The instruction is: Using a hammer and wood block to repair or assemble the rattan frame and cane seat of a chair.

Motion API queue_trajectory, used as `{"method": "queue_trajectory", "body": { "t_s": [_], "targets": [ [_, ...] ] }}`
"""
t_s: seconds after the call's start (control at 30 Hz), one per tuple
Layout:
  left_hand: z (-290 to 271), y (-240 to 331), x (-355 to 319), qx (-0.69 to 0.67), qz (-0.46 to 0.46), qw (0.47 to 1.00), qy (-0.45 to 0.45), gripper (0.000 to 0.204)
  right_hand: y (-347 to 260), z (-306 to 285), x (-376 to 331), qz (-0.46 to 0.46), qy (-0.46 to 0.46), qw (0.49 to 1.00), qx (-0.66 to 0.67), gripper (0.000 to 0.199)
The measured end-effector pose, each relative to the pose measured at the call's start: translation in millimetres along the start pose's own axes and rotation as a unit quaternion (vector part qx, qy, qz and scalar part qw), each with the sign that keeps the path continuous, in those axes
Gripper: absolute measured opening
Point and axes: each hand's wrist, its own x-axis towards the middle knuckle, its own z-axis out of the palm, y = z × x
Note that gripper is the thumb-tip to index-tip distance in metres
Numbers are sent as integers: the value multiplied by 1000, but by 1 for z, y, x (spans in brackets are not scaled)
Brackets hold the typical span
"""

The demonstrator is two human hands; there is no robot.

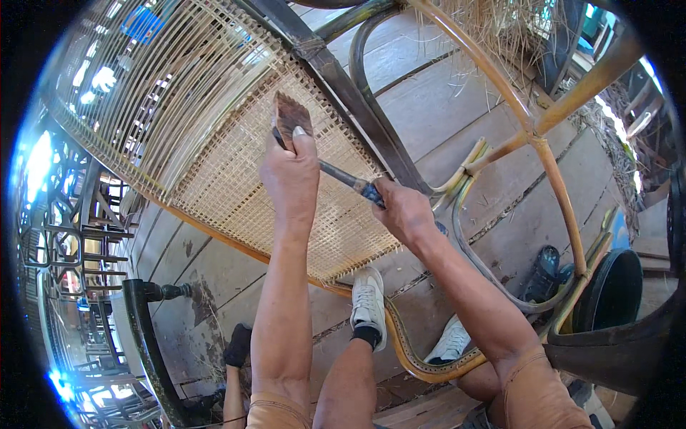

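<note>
A large woven cane panel (214, 182) in a bent frame lies tilted before me, closely woven on the near side. My left hand (291, 175) is closed round a brown, rough-ended wooden block (291, 114) above the weave, its thumb pressed on the block. My right hand (407, 214) grips the blue-and-black wrapped handle of a dark rod-like tool (339, 175). The tool's shaft runs to my left hand, and a dark end shows beside the thumb; the fingers hide how it meets the block.
Farther left, the panel has long loose strands (164, 93). A bent-cane chair frame (532, 132) stands at the right, with a black bucket (607, 289) below it. Straw (493, 28) hangs at the top. Dark furniture (146, 343) and another person's foot (238, 347) are at lower left.
</note>
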Motion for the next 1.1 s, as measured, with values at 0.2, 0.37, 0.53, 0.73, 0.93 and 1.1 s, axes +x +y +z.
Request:
{"method": "queue_trajectory", "body": {
  "t_s": [0.2, 0.37, 0.53, 0.73, 0.93, 1.1],
  "targets": [
    [-1, -7, 8, 1, 62, 998, 31, 20, -7, 2, -2, 17, -30, 999, -9, 18],
    [2, -8, 5, 67, 68, 995, 17, 21, -6, -2, 2, 15, -28, 999, 3, 19],
    [7, -2, 2, 57, 15, 998, 21, 27, -6, -6, 3, 6, -30, 999, 6, 18],
    [5, 3, 2, 32, 48, 998, 33, 20, -6, -10, 5, 27, -21, 999, -11, 17],
    [-8, -23, -51, -59, -30, 997, -31, 24, 32, 24, -83, 120, -67, 990, -21, 20],
    [1, -45, -117, -74, -83, 988, -109, 24, 47, 48, -150, 219, -83, 972, -7, 21]
  ]
}}
